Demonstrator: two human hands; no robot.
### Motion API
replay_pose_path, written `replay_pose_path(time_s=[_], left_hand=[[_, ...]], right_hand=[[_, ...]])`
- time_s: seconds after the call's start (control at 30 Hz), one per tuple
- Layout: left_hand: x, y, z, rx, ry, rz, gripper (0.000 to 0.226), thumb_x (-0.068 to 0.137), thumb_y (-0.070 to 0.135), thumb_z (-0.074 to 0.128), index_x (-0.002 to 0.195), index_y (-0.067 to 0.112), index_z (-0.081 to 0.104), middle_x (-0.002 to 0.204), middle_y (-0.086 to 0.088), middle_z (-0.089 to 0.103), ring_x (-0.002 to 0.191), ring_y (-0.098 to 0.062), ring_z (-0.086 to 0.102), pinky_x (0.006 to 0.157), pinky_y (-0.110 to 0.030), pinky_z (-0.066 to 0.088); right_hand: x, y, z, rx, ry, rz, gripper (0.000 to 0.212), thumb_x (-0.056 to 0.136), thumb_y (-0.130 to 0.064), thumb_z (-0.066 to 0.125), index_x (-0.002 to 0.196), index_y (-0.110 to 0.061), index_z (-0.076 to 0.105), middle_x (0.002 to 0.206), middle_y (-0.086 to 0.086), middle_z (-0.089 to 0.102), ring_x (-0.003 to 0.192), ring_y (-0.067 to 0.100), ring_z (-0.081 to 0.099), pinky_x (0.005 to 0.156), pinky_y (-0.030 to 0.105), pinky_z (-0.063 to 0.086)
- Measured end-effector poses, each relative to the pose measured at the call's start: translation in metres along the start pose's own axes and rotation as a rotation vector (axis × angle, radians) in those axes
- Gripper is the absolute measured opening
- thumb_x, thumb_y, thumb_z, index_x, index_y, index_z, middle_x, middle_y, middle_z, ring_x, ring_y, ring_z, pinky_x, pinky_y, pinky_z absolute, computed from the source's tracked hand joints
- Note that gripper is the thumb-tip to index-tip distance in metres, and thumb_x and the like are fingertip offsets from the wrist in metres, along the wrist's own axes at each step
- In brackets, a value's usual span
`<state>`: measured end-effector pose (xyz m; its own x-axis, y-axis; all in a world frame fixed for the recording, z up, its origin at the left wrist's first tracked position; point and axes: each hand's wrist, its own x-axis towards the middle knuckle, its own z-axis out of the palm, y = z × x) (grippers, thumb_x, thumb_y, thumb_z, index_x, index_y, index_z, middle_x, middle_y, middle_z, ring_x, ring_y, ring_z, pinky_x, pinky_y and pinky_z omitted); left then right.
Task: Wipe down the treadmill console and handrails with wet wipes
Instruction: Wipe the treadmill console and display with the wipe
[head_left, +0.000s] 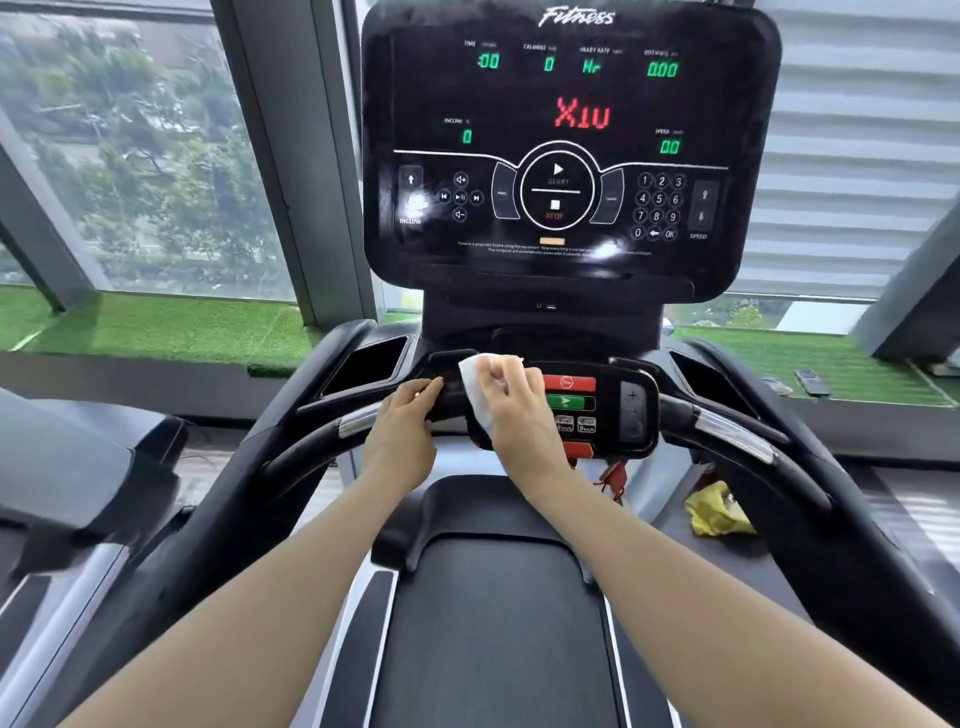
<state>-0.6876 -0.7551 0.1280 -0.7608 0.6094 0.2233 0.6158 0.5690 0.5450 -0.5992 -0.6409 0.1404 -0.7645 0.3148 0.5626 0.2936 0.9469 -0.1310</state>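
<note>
The black treadmill console (566, 135) stands ahead with lit green and red readouts. Below it is a small control panel (587, 410) with red and green buttons. My right hand (514, 410) presses a white wet wipe (480, 379) onto the left part of that panel, fingers closed over the wipe. My left hand (402, 431) rests on the left edge of the panel, next to the left handrail (322, 441), holding nothing I can see. The right handrail (737, 431) curves off to the right with a silver sensor strip.
The running belt (493, 623) lies below my arms. A crumpled yellow cloth (717, 512) sits on the floor at the right. Another machine (67, 467) stands at the left. Windows and an artificial grass ledge (171, 327) lie behind the console.
</note>
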Motion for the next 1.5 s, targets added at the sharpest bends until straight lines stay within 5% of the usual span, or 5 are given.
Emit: replay_pose_path(time_s=[0.1, 0.67, 1.03, 1.23, 1.5], left_hand=[[0.000, -0.003, 0.000, 0.059, -0.006, 0.023, 0.065, 0.091, -0.004, 0.044, 0.146, 0.027, 0.033, 0.144, 0.010, 0.035, 0.131, -0.016, 0.034, 0.098, -0.028, 0.037], [-0.002, 0.000, -0.008, 0.136, -0.055, 0.052, 0.080, 0.084, -0.013, 0.045, 0.150, 0.025, 0.023, 0.145, 0.008, 0.029, 0.127, -0.018, 0.032, 0.100, -0.026, 0.036], [-0.003, 0.004, -0.010, 0.179, -0.073, 0.055, 0.078, 0.084, -0.014, 0.036, 0.151, 0.024, 0.020, 0.144, 0.010, 0.029, 0.124, -0.019, 0.032, 0.092, -0.032, 0.045], [-0.003, 0.008, -0.009, 0.253, -0.078, 0.059, 0.077, 0.085, -0.012, 0.039, 0.152, 0.020, 0.016, 0.144, 0.006, 0.028, 0.124, -0.021, 0.031, 0.095, -0.032, 0.044], [-0.005, 0.018, -0.006, 0.408, -0.040, 0.054, 0.070, 0.089, -0.002, 0.043, 0.151, 0.015, 0.017, 0.143, 0.000, 0.033, 0.127, -0.024, 0.034, 0.104, -0.034, 0.036]], right_hand=[[-0.006, -0.006, 0.009, -0.060, -0.030, -0.124, 0.072, 0.082, 0.008, -0.009, 0.121, -0.005, 0.050, 0.114, 0.011, 0.050, 0.088, 0.025, 0.043, 0.079, 0.026, 0.026], [-0.027, 0.000, -0.012, 0.009, -0.108, -0.334, 0.025, 0.055, 0.012, 0.073, 0.066, -0.008, 0.064, 0.079, 0.004, 0.056, 0.062, 0.020, 0.044, 0.058, 0.022, 0.046], [0.019, -0.006, -0.020, 0.003, -0.023, -0.057, 0.027, 0.071, 0.013, 0.046, 0.076, -0.006, 0.064, 0.089, 0.014, 0.054, 0.070, 0.026, 0.043, 0.049, 0.026, 0.041], [0.019, 0.018, -0.033, -0.166, -0.087, 0.026, 0.033, 0.092, 0.007, 0.034, 0.112, -0.003, 0.057, 0.115, 0.015, 0.047, 0.100, 0.032, 0.041, 0.083, 0.030, 0.042], [-0.002, 0.064, -0.058, -0.304, -0.129, 0.346, 0.029, 0.093, 0.006, 0.034, 0.117, 0.000, 0.049, 0.120, 0.018, 0.042, 0.110, 0.031, 0.040, 0.084, 0.031, 0.043]])
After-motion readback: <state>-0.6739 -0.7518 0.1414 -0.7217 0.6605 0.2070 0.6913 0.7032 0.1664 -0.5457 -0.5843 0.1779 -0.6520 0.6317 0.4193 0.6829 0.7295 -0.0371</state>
